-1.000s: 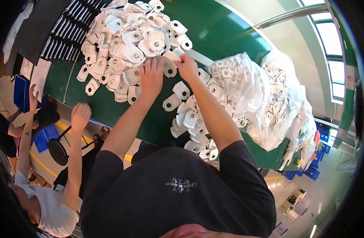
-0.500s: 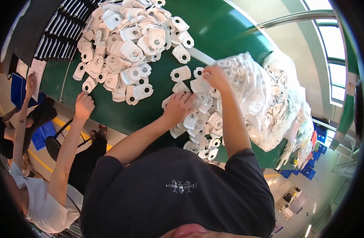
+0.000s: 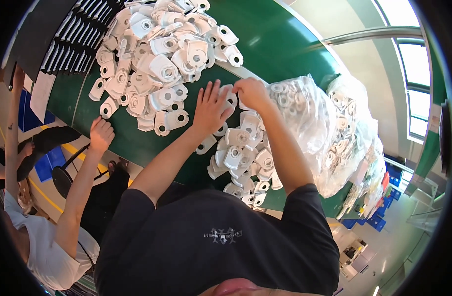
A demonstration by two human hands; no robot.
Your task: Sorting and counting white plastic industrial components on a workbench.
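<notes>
A green table (image 3: 275,39) carries two heaps of white plastic parts with round holes. The big heap (image 3: 157,59) lies at the upper left, and a smaller heap (image 3: 240,158) spills from a clear plastic bag (image 3: 314,123) full of the same parts. My left hand (image 3: 211,108) lies flat with its fingers spread on parts at the top of the smaller heap. My right hand (image 3: 250,92) is right beside it at the bag's mouth, fingers curled over a white part (image 3: 230,94).
Another person stands at the left with a hand (image 3: 101,134) on the table's edge. Black slotted trays (image 3: 73,29) lie beyond the big heap. More filled clear bags (image 3: 364,148) stretch along the right. Blue crates (image 3: 379,222) stand on the floor.
Both my hands went from the big heap down to the smaller heap, then shifted up toward the bag's mouth. The other person's hand slid along the table edge.
</notes>
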